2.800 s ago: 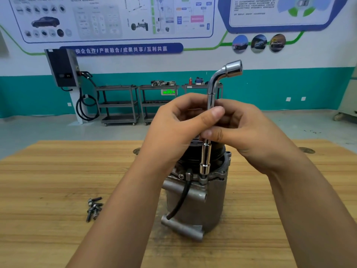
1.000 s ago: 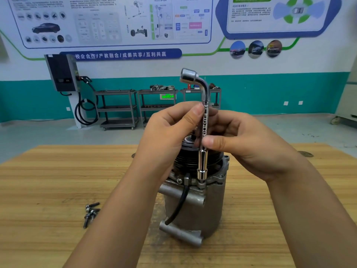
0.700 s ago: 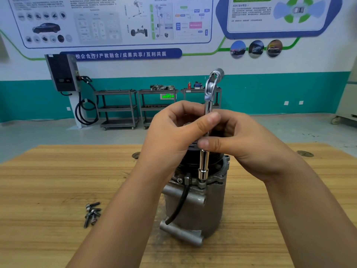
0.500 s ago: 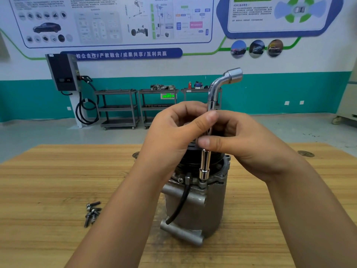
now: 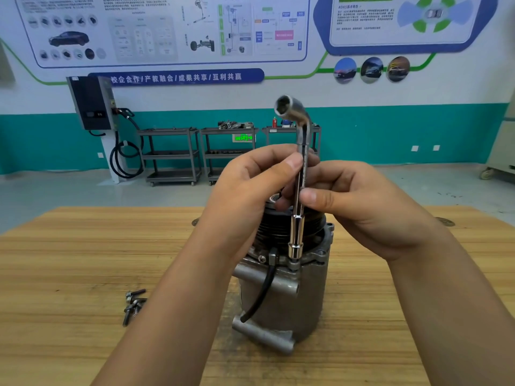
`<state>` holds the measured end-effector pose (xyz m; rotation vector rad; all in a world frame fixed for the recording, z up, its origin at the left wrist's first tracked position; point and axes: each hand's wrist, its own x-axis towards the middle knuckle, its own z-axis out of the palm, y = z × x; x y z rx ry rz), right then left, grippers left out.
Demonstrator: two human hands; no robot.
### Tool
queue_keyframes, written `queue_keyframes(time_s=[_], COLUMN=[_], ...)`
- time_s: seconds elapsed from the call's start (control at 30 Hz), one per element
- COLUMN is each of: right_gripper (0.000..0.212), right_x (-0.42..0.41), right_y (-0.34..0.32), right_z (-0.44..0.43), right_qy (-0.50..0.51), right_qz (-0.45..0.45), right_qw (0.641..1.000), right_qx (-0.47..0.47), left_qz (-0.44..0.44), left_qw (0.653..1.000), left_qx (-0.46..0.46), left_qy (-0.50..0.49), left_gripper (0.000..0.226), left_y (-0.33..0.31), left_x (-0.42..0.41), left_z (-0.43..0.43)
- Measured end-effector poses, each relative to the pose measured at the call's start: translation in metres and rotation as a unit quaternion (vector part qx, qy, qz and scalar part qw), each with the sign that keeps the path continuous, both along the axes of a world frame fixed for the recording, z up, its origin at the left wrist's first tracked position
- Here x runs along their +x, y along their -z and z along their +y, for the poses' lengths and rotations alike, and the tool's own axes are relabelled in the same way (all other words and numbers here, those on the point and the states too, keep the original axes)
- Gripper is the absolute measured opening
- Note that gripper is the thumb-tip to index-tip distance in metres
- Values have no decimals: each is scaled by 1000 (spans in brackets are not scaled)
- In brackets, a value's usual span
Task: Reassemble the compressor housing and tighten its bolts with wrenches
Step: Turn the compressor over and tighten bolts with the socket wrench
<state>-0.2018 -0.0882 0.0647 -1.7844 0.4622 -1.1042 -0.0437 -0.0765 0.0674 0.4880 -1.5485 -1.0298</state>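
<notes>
A grey metal compressor housing [image 5: 303,299] stands upright on the wooden table [image 5: 69,260], with a black pulley on top and a black cable down its front. A chrome L-shaped socket wrench [image 5: 296,232] stands vertical, its lower socket seated on a bolt at the housing's top flange. My left hand [image 5: 248,188] and my right hand [image 5: 359,201] both pinch the wrench shaft between fingers and thumb. The bent upper socket end points up and to the left, toward me.
Several loose bolts [image 5: 133,303] lie on the table left of the housing. Behind the table are grey wheeled carts [image 5: 172,154], a wall charger with a coiled cable [image 5: 93,104] and a teal-and-white wall with posters.
The wrench has turned about its upright shaft: its bent top end swung from pointing right to pointing left. Both hands keep their grip on the shaft.
</notes>
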Motion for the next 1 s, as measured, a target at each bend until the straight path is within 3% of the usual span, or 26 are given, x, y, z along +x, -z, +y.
queue_keyframes(time_s=[0.13, 0.53, 0.77, 1.0], right_gripper=[13, 28, 32, 30], right_x=[2, 4, 7, 1], right_y=[1, -1, 0, 2], right_z=[-1, 1, 0, -2], right_qy=[26, 45, 64, 25], right_qz=[3, 15, 11, -12], right_qw=[1000, 998, 998, 1000], right_qx=[-15, -28, -22, -5], left_qz=[12, 5, -13, -6], left_qw=[1000, 996, 998, 999], left_qx=[-4, -32, -30, -17], left_qy=[-3, -84, -53, -35], left_gripper=[12, 12, 20, 9], left_y=[0, 4, 2, 1], left_x=[-2, -7, -5, -5], left_z=[1, -5, -4, -3])
